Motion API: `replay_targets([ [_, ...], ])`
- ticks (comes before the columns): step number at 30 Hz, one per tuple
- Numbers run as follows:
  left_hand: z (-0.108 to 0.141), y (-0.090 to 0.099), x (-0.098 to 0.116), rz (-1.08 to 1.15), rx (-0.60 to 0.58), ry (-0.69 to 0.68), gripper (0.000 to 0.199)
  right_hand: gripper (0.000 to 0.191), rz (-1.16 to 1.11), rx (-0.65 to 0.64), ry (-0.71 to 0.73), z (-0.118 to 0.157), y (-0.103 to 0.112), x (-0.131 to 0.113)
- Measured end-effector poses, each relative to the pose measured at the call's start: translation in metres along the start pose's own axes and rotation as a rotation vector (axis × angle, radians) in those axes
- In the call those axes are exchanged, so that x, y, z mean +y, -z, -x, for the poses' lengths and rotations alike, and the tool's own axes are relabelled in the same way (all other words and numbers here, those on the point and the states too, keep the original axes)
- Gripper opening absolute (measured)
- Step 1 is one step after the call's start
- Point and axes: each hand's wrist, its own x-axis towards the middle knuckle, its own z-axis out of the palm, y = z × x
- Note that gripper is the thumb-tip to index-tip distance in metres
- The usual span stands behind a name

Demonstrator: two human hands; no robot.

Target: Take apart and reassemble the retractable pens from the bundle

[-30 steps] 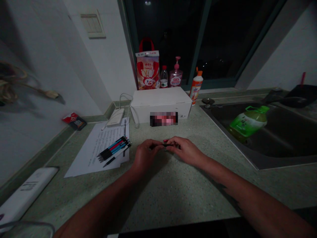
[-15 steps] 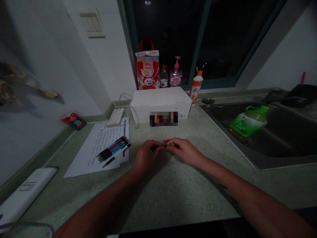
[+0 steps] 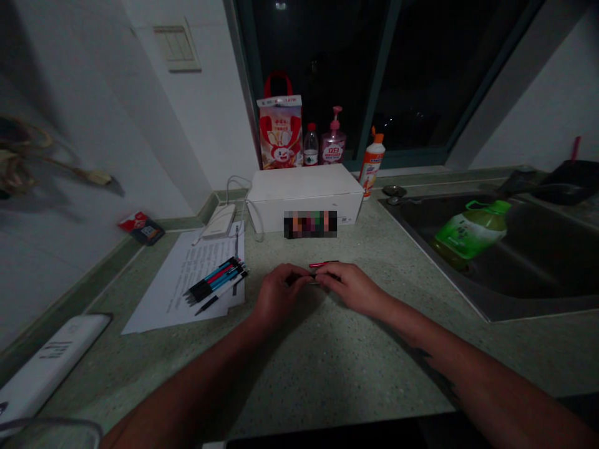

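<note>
Both hands met above the middle of the desk (image 3: 299, 374), their fingertips close together. The left hand (image 3: 278, 290) had its grip pinched on a small dark piece (image 3: 312, 277), and the right hand (image 3: 350, 284) had its grip pinched on the same piece from the other side; the fingers hid most of it, so I could not tell its shape. A red stick (image 3: 318, 265) with a dark end lay just beyond the right fingertips, though I could not tell whether they touched it. To the left, a bunch of pens (image 3: 215, 280) lay on printed paper (image 3: 154, 305). A white box (image 3: 304, 182) stood farther back, with a bag (image 3: 281, 134) behind it. Over on the right, a big green bottle (image 3: 472, 231) leaned inside the sink (image 3: 524, 307)
</note>
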Motion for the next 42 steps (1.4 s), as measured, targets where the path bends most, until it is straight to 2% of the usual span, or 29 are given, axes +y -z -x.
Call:
replay_targets([
  [8,-0.001,-0.002,0.002,0.114,-0.028,0.098,0.011,0.013,0.167,0.111,0.078,0.003,0.002,-0.003],
  [15,-0.001,-0.001,0.003,0.124,-0.016,0.08,0.008,0.017,0.112,0.028,0.024,0.003,0.0,-0.002],
  [18,-0.002,-0.001,0.003,0.128,-0.018,0.09,0.008,0.015,0.132,0.092,0.06,0.002,0.004,-0.003],
  [21,-0.005,0.004,0.001,0.095,0.03,0.092,0.01,0.015,0.176,0.137,0.066,0.002,0.009,-0.002],
  [25,-0.012,0.014,-0.01,-0.185,0.085,0.037,0.008,0.012,0.251,0.021,0.054,0.002,0.01,-0.001],
  [28,-0.015,0.018,-0.017,-0.454,0.014,-0.035,0.009,0.015,0.318,-0.085,0.088,0.004,0.006,-0.002],
  [31,-0.013,0.017,-0.018,-0.616,-0.103,0.007,0.014,0.019,0.386,-0.168,0.071,0.006,0.003,-0.004],
  [35,-0.01,0.015,-0.012,-0.667,-0.171,0.052,0.017,0.022,0.439,-0.212,0.067,0.006,0.003,-0.003],
  [40,-0.009,0.016,-0.009,-0.67,-0.151,0.033,0.016,0.01,0.45,-0.232,0.101,0.005,0.003,-0.002],
  [42,-0.009,0.015,-0.009,-0.591,-0.116,0.016,0.017,0.009,0.453,-0.196,0.09,0.005,0.004,-0.004],
])
